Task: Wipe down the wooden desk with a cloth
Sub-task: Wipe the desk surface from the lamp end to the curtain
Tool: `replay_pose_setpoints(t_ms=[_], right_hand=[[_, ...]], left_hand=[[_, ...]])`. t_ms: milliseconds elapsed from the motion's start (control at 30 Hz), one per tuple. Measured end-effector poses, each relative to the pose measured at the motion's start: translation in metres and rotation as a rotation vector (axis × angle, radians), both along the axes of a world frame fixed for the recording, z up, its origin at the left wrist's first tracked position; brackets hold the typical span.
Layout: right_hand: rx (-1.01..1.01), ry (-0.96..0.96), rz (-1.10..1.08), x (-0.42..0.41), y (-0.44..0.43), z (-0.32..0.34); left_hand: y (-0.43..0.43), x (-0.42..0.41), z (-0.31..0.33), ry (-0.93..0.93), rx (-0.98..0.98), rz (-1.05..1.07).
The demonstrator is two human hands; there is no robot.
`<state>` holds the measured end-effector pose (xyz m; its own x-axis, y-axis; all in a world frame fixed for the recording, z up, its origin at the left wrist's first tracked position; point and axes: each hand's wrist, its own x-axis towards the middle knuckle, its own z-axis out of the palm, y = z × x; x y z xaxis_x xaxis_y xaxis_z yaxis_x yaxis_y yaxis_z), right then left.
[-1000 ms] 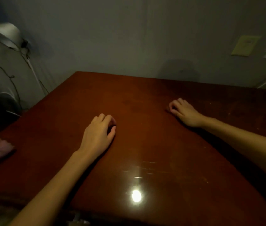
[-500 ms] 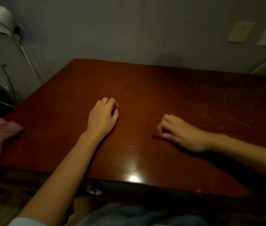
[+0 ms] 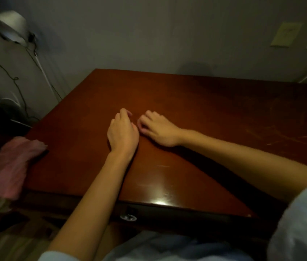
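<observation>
The wooden desk [image 3: 205, 102] is a dark reddish-brown, glossy top with faint scratches at the right. A pink cloth [image 3: 7, 166] lies crumpled over the desk's left front corner, hanging partly off the edge; neither hand touches it. My left hand [image 3: 123, 132] rests palm down near the middle of the desk, fingers loosely bent, holding nothing. My right hand [image 3: 159, 129] lies just to its right, almost touching it, fingertips bent down onto the wood, also holding nothing.
A white desk lamp [image 3: 9, 27] and loose cables [image 3: 17, 80] hang by the wall at the left. Wall plates [image 3: 285, 34] sit at the upper right. A round metal drawer lock [image 3: 128, 217] shows under the desk's front edge.
My right hand has slid left across the desk from the far right to beside my left hand. The view has pulled back, and more of the pink cloth shows.
</observation>
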<state>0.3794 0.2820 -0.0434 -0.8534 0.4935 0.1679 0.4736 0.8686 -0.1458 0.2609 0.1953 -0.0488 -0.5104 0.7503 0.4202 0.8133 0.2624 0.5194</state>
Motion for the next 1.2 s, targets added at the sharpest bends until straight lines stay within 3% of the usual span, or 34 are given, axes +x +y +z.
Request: replay_pose_setpoints(t_ms=[133,267,367,433,533,667,833,967,1100,1200], right_hand=[[-0.084,0.025,0.285,0.091,-0.063,0.002],[0.005,0.046,-0.026,0.141,-0.01,0.005],[-0.026,0.01,-0.327,0.121,0.021,0.004],[-0.006,0.035,-0.371,0.089,0.006,0.001],[0.019,0.061,-0.202,0.056,-0.065,-0.006],[0.012,0.076,0.084,0.099,-0.16,-0.006],[-0.079,0.105,-0.369,0.192,-0.125,0.0],[0.022,0.111,-0.657,0.17,-0.099,-0.006],[0.065,0.175,-0.473,0.112,-0.139,-0.013],[0.094,0.18,-0.314,0.124,-0.176,-0.011]], left_hand=[[-0.001,-0.001,-0.002,0.025,0.004,-0.079],[0.001,0.004,-0.003,0.098,-0.024,-0.253],[0.0,0.006,-0.003,0.154,-0.046,-0.331],[0.0,0.006,-0.002,0.156,-0.046,-0.335],[-0.001,0.005,-0.002,0.176,-0.046,-0.336],[-0.002,0.007,-0.001,0.19,-0.052,-0.353],[-0.005,0.01,0.001,0.203,-0.091,-0.405],[-0.004,0.011,0.002,0.218,-0.108,-0.423],[-0.004,0.012,0.003,0.228,-0.118,-0.422],[-0.004,0.014,0.003,0.23,-0.12,-0.422]])
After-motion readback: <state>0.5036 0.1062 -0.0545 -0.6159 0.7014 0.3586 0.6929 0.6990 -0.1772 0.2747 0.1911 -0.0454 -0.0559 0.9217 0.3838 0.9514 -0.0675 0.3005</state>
